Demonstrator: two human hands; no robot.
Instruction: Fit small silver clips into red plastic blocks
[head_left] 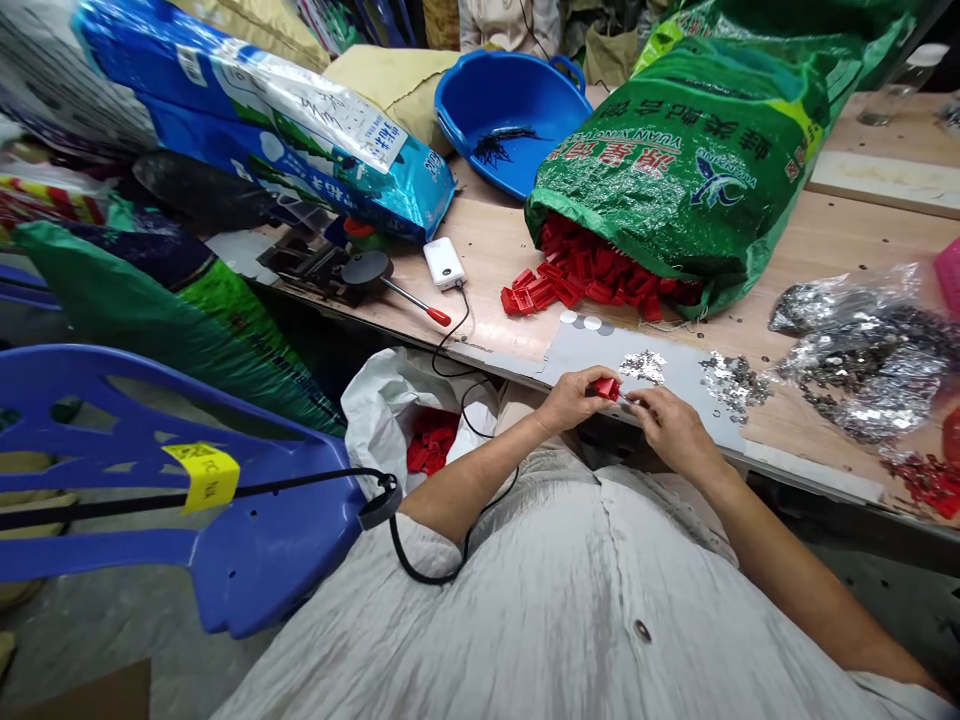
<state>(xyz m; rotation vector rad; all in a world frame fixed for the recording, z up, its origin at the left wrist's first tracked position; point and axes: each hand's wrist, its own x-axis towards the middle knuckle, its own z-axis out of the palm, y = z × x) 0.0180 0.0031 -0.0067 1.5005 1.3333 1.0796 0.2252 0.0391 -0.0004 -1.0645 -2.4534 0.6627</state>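
Just over the table's front edge, my left hand (574, 398) is closed around a small red plastic part (606, 388). My right hand (675, 425) pinches a thin metal-looking piece against the right end of that part; its exact kind is too small to make out. Close beyond my hands, two piles of tiny metal pieces, a bright one (643, 366) and a duller one (733, 385), lie on a grey sheet (679, 352). More red plastic parts (536, 290) spill out of a green sack (675, 180) on the table.
A blue basin (517, 95) with dark thin pieces stands behind. Left of it lie a blue bag (300, 120), a white power bank (444, 262) and a red-tipped lever tool (397, 290). A white sack (375, 395) holds red parts below. Plastic bags (870, 360) of metal pieces lie right.
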